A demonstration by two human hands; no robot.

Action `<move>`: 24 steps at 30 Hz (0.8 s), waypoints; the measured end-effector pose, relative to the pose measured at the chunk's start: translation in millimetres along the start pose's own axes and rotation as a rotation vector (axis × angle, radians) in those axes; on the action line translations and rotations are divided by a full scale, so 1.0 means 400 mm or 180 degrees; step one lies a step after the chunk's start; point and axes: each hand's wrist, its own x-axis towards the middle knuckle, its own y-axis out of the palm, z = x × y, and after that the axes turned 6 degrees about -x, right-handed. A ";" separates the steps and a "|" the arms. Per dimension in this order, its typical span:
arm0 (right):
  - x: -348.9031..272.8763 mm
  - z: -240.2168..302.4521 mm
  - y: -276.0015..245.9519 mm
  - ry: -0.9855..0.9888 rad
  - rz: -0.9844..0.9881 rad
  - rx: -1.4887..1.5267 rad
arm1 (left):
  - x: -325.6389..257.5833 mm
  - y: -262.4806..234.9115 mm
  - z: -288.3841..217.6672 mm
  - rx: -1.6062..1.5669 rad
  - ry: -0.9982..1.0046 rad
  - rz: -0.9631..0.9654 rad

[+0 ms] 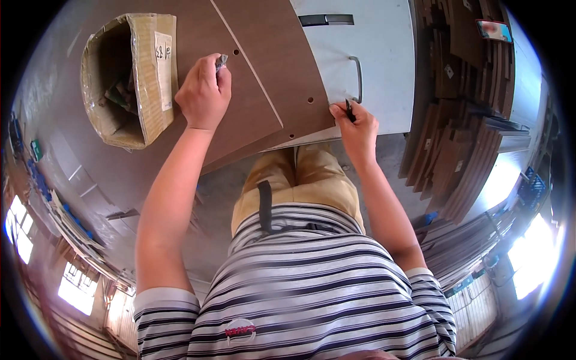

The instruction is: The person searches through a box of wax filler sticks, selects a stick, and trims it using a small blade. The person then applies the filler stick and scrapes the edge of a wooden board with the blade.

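A brown board (264,42) with a groove and several round holes lies in front of me. Over it my left hand (204,96) is closed around a small grey metallic piece (222,59), whose exact kind I cannot make out. Its wrist is beside an open cardboard box (157,114). At the board's right edge, my right hand (360,129) is closed on a slim black pen-like object (350,110). The thumb and forefinger of that hand come close to the edge; whether they touch it is unclear.
Under the board's right side is a white surface (384,54) with a curved metal handle (359,78) and a dark recessed strip (327,20). Stacks of brown panels (447,144) stand on the right. The cardboard box has dark contents, hard to see.
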 end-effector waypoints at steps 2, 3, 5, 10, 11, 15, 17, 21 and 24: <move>-0.008 -0.015 0.001 -0.0081 -0.0077 0.0071 | -0.001 0.000 0.003 0.0006 0.0020 0.0025; -0.010 -0.022 -0.004 -0.0084 -0.0087 0.0082 | 0.004 0.003 0.008 0.0013 0.0034 0.0031; -0.024 -0.034 -0.017 0.0053 0.0225 -0.0053 | 0.000 0.003 0.010 0.0031 0.0041 -0.0020; -0.021 -0.026 -0.016 -0.0151 0.0108 -0.0015 | 0.002 0.008 0.008 0.0024 0.0146 -0.0180; -0.014 -0.017 -0.011 -0.0178 0.0020 0.0013 | 0.001 0.009 0.006 0.0015 0.0090 -0.0136; 0.000 0.010 0.014 -0.0147 -0.0156 0.0041 | 0.002 0.003 0.004 0.0071 0.0020 -0.0077; -0.010 0.017 0.014 -0.0077 -0.0180 0.0015 | -0.002 -0.001 0.007 0.0097 -0.0039 0.0000; -0.035 -0.024 0.004 -0.0323 -0.0145 -0.0205 | -0.010 -0.001 -0.003 0.0012 -0.0184 0.0098; -0.043 -0.009 0.008 -0.0160 -0.0145 -0.0045 | 0.003 0.007 0.008 0.0075 0.0066 -0.0124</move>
